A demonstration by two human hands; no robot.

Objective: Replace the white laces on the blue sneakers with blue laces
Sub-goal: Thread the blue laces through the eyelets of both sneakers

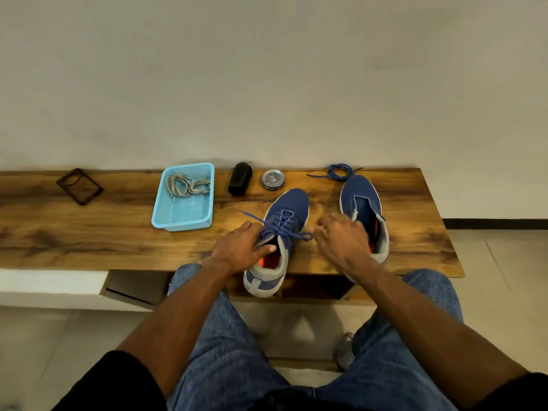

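Head view: left hand grips laced sneaker.

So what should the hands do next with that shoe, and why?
Probably tie the two loose blue lace ends on the laced sneaker. It already looks threaded, the left hand steadies it, and the right hand hovers beside it. The other sneaker still has no lace.

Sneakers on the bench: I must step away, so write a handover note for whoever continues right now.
Left hand grips the left sneaker at its collar and lace end. Right hand hovers beside it, fingers loosely curled, holding nothing.
Done: left sneaker threaded with a blue lace, untied; white laces lie in the basket.
Left: right sneaker has no lace; the spare blue lace lies behind its toe.
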